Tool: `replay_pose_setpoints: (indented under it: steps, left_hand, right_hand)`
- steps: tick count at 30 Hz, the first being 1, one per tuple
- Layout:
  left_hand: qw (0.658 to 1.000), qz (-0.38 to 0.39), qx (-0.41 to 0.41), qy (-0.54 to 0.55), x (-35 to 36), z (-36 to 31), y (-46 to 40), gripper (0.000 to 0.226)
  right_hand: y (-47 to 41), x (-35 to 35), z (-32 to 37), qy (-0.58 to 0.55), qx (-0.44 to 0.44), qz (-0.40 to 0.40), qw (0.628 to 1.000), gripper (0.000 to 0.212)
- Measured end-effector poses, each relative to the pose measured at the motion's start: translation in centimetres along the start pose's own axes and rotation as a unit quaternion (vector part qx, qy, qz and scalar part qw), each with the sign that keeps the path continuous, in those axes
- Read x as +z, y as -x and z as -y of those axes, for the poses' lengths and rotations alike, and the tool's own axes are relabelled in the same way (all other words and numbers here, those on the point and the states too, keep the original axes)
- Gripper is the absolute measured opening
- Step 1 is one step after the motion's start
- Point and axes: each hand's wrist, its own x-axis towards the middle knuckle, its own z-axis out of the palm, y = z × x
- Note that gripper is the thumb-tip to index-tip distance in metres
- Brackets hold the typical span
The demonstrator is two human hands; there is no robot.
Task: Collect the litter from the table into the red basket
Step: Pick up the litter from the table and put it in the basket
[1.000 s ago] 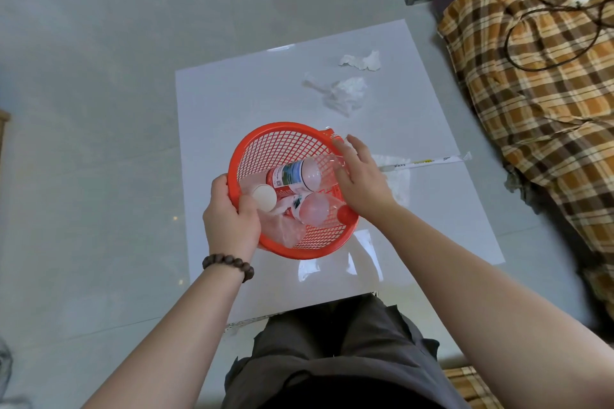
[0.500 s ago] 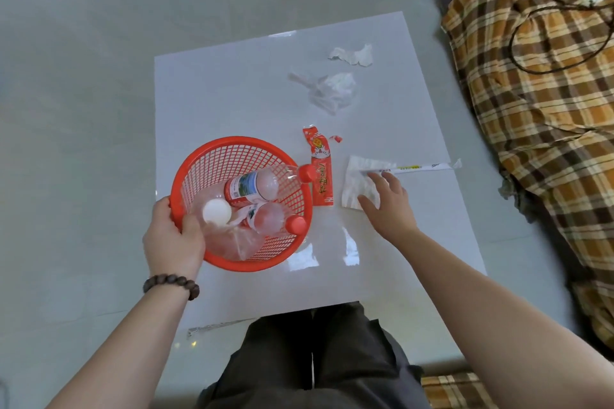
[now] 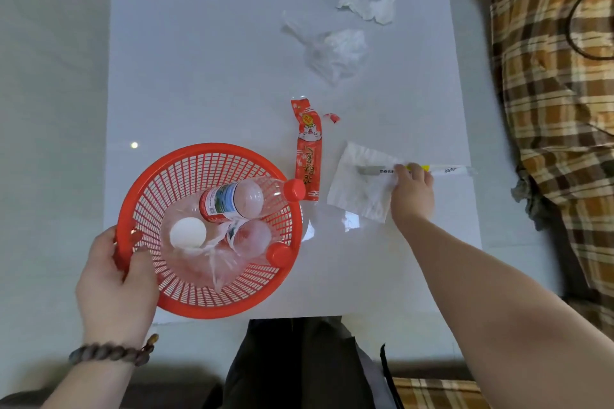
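Basket: red basket (image 3: 212,229) has shifted left to the near-left tabletop (image 3: 206,70) edge, uncovering a red wrapper (image 3: 309,149); two bottles (image 3: 232,201) lie inside.
Left hand (image 3: 116,279): clenched on the basket's near rim.
Right hand (image 3: 412,192): moved off the basket to the white napkin (image 3: 358,186); fingertips pinch it and the straw sleeve (image 3: 445,170).
Meaning: napkin likely goes in next.
Remaining: wrapper, crumpled tissue (image 3: 368,7) and plastic bag (image 3: 332,50) far right.
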Motion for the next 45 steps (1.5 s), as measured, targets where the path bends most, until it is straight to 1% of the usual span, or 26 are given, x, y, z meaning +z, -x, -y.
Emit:
replay_pose_setpoints:
  steps: [3, 6, 8, 11, 13, 16, 19, 23, 27, 30, 33, 35, 37, 39, 41, 43, 45]
  left_hand:
    - [1.0, 0.014, -0.005, -0.003, -0.3, -0.3, -0.3, 0.032]
    - [1.0, 0.009, -0.003, -0.005, -0.6, -0.4, -0.9, 0.028]
    - [1.0, -0.002, 0.002, 0.003, -0.8, -0.5, -1.2, 0.029]
    - [1.0, -0.013, 0.013, 0.015, -1.5, -0.6, -1.6, 0.032]
    - [0.999, -0.016, 0.016, 0.023, -2.1, -0.8, -1.8, 0.03]
    - [0.999, -0.012, 0.027, 0.022, -3.1, -1.4, -2.0, 0.025]
    - [0.999, -0.006, 0.042, 0.031, -4.3, -2.3, -1.9, 0.022]
    - [0.997, 0.013, 0.057, 0.05, -5.3, -3.0, -1.3, 0.023]
    - [0.995, 0.044, 0.052, 0.075, -5.6, -3.3, -0.7, 0.025]
    - [0.992, 0.06, 0.062, 0.096, -5.8, -3.6, -0.2, 0.022]
    - [0.989, 0.063, 0.076, 0.113, -6.1, -3.7, 0.0, 0.019]
    - [0.987, 0.066, 0.092, 0.117, -6.4, -3.6, -0.1, 0.015]
    - [0.985, 0.07, 0.103, 0.122, -6.6, -3.5, -0.3, 0.015]
    - [0.984, 0.072, 0.107, 0.122, -6.7, -3.2, -0.8, 0.02]
    - [0.985, 0.071, 0.101, 0.12, -6.9, -2.7, -1.5, 0.023]
    - [0.987, 0.07, 0.093, 0.114, -7.2, -2.3, -2.2, 0.024]
    - [0.988, 0.069, 0.088, 0.108, -7.4, -1.8, -3.0, 0.023]
  right_hand:
    - [0.2, 0.1, 0.3, 0.006, -0.012, -0.021, 1.0, 0.038]
    - [0.3, 0.0, 0.2, 0.029, -0.022, -0.009, 0.999, 0.024]
    - [0.6, -0.4, 0.3, 0.026, -0.028, -0.002, 0.999, 0.02]
    - [2.0, -1.6, 1.5, -0.041, -0.034, -0.011, 0.998, 0.018]
    - [3.7, -3.1, 3.0, -0.1, -0.057, -0.032, 0.993, 0.017]
    - [7.0, -6.1, 5.9, -0.165, -0.132, -0.071, 0.975, 0.015]
    - [10.7, -9.3, 9.3, -0.195, -0.216, -0.12, 0.949, 0.013]
    - [15.2, -12.5, 14.3, -0.199, -0.323, -0.149, 0.913, 0.012]
    - [18.6, -13.0, 19.2, -0.165, -0.437, -0.161, 0.869, 0.007]
    - [20.2, -11.9, 22.3, -0.119, -0.512, -0.13, 0.841, 0.012]
    - [21.1, -10.1, 24.2, -0.085, -0.533, -0.079, 0.838, 0.02]
    - [21.2, -9.3, 24.7, -0.065, -0.527, -0.044, 0.846, 0.021]
    - [21.4, -8.7, 25.3, -0.035, -0.507, -0.006, 0.861, 0.027]
    - [21.4, -8.1, 25.9, -0.012, -0.487, 0.046, 0.872, 0.042]
    - [21.5, -7.7, 26.5, 0.016, -0.476, 0.096, 0.874, 0.057]
    - [21.6, -7.6, 27.1, 0.031, -0.477, 0.11, 0.871, 0.064]
    - [21.8, -7.7, 27.6, 0.019, -0.47, 0.102, 0.877, 0.067]
